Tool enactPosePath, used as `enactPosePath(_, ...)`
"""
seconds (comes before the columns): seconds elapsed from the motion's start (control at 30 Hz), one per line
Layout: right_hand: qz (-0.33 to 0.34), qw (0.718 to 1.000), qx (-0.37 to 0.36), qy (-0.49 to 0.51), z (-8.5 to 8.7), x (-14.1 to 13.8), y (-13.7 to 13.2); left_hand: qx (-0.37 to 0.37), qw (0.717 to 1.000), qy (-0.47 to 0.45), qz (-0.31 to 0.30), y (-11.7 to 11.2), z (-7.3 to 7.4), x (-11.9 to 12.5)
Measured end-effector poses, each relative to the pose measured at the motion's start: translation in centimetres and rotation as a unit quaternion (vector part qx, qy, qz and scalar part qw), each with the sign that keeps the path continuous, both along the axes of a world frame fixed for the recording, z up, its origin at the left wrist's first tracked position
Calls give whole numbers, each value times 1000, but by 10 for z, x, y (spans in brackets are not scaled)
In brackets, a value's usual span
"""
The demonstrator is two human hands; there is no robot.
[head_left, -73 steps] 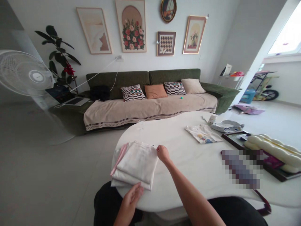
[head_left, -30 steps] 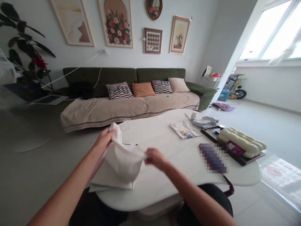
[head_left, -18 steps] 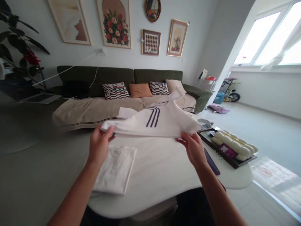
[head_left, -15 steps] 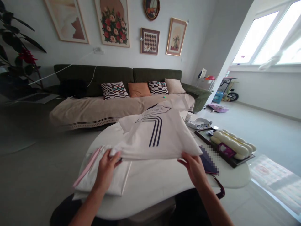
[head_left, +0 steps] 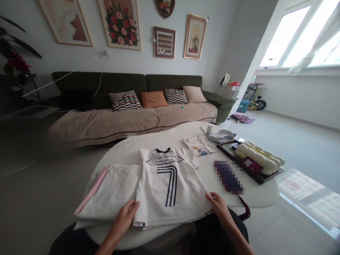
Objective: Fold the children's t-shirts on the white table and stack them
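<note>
A white T-shirt (head_left: pixel 162 189) with a dark collar, printed lettering and a big striped 7 lies spread face up on the table, its hem toward me. My left hand (head_left: pixel 126 215) grips its left edge close to the hem, with thumb and fingers pressed together. On the opposite side my right hand (head_left: pixel 220 208) pinches the right edge near the bottom corner. Partly beneath the shirt's left side is a folded white cloth garment (head_left: pixel 111 191) with a pink strip (head_left: pixel 92 189). Farther back, a small folded white garment (head_left: pixel 199 144) with a colourful print rests beyond the right sleeve.
The white table (head_left: pixel 119 154) has rounded ends. On its right are a pixelated dark object (head_left: pixel 228 177), a dark tray (head_left: pixel 261 179) bearing a cream puffy item (head_left: pixel 259 157), and a crumpled silvery package (head_left: pixel 221 135). A sofa (head_left: pixel 124 120) with cushions stands behind.
The T-shirt has come down from the air onto the table and now lies flat. Both hands have lowered toward me with it, uncovering the small printed garment behind.
</note>
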State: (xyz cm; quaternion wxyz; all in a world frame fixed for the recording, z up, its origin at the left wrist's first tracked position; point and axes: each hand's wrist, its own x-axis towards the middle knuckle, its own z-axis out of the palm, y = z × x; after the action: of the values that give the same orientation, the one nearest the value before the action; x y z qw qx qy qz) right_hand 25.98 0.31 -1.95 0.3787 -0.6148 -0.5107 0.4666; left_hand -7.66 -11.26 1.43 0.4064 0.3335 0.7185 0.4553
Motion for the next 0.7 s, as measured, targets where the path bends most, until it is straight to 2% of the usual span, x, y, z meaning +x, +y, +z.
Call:
enactPosePath(0.1,8,999,49,-10,17,3,12,16,998,-4,-65,12,10,-9)
enactPosePath(0.17,19,993,98,-56,25,10,12,40,997,13,-59,9,16,-15)
enactPosePath(0.23,39,981,127,-142,26,21,9,37,997,27,-67,-2,14,-24)
enactPosePath(0.33,115,955,94,-255,16,36,6,-53,988,41,-137,-21,4,-40)
enactPosePath(0.43,169,938,71,-293,8,44,17,-117,965,110,-207,-24,3,-52)
enactPosePath(0.5,157,935,85,-307,10,41,35,-90,954,190,-212,-9,14,-54)
enactPosePath(0.6,127,933,103,-320,14,24,71,6,941,284,-187,30,35,-43)
enactPosePath(0.7,89,936,102,-324,10,2,108,93,910,353,-199,74,39,-19)
